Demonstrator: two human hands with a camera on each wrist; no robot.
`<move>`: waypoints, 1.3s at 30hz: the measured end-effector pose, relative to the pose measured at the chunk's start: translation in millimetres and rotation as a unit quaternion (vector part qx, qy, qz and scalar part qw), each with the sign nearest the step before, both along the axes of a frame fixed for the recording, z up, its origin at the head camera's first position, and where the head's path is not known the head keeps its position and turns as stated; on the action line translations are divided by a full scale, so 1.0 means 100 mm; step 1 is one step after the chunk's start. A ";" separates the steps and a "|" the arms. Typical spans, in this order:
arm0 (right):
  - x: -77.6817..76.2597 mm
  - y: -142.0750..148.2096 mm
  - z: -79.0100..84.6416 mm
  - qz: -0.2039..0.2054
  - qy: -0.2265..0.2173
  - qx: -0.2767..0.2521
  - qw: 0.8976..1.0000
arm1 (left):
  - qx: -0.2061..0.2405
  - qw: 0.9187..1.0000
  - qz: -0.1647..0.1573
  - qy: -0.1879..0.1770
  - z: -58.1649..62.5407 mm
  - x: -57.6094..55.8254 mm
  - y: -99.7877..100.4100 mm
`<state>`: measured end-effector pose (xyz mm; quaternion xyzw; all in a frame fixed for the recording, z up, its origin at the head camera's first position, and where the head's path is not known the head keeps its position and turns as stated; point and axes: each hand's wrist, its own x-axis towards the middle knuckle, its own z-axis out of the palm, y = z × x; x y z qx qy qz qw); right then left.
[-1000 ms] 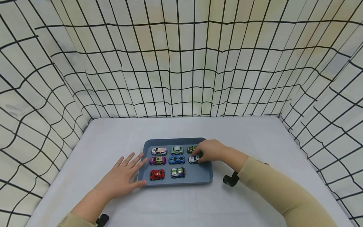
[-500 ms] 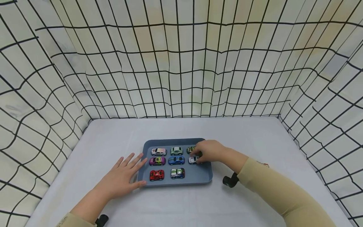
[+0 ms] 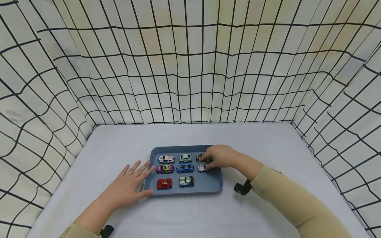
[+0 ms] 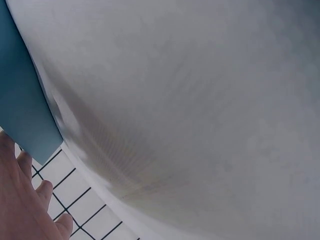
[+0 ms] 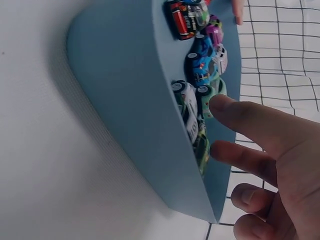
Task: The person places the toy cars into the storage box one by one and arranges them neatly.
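Observation:
A blue-grey tray (image 3: 205, 186) holds several toy cars in rows. My right hand (image 3: 223, 156) hovers over its right end, thumb and index finger apart beside a white toy car (image 3: 201, 168) and a green camouflage toy car (image 3: 198, 156). In the right wrist view nothing lies between that thumb (image 5: 235, 111) and index finger; the other fingers curl loosely. At the tray's left edge, my left hand (image 3: 126, 188) lies with spread fingers, their tips by the rim. A blue toy car (image 3: 185, 168) sits mid-tray, beside a purple one (image 3: 165, 169).
Nearest me in the tray are a red toy car (image 3: 164, 183) and a green-and-white one (image 3: 186, 181). The back row has a patterned white car (image 3: 166, 159) and a pale green one (image 3: 185, 158). A white-covered table (image 3: 253, 142) meets grid-patterned cloth walls (image 3: 193, 82).
My right hand has lifted slightly and its thumb and index finger have parted, by the white toy car. The left hand and the cars have stayed in place.

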<state>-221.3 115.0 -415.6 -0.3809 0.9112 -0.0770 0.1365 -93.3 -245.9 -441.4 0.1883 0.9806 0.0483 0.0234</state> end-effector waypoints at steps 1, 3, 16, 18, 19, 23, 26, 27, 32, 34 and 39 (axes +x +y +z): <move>0.00 0.02 0.01 -0.001 -0.001 -0.003 1.000 | 0.000 1.000 0.000 0.000 0.00 0.00 0.00; 0.00 0.06 0.03 -0.006 -0.005 -0.011 1.000 | 0.000 1.000 0.000 0.000 0.00 -0.01 0.01; 0.02 0.52 0.11 -0.035 -0.030 -0.054 0.997 | 0.009 1.000 -0.001 0.011 -0.01 0.00 0.01; 0.02 0.62 0.11 -0.046 -0.036 -0.054 0.997 | 0.006 1.000 -0.001 0.008 0.00 0.00 0.01; 0.03 0.67 0.11 -0.052 -0.038 -0.053 0.996 | 0.003 1.000 -0.001 0.006 0.00 0.00 0.01; 0.06 0.89 0.09 -0.074 -0.049 -0.052 0.995 | -0.002 1.000 -0.001 0.001 0.02 0.00 0.01; 0.09 1.07 0.08 -0.092 -0.054 -0.051 0.993 | 0.006 1.000 -0.003 0.007 0.02 0.00 0.01; 0.10 1.13 0.07 -0.098 -0.055 -0.051 0.992 | 0.008 1.000 -0.005 0.011 0.01 0.01 0.01; 0.16 1.41 0.03 -0.121 -0.058 -0.054 0.989 | 0.015 1.000 -0.010 0.025 -0.02 0.01 0.00; 0.18 1.51 0.02 -0.126 -0.061 -0.057 0.989 | 0.014 1.000 -0.008 0.020 -0.01 0.01 0.00; 0.27 1.74 0.03 -0.139 -0.074 -0.053 0.986 | 0.005 1.000 -0.001 0.002 0.01 0.00 0.00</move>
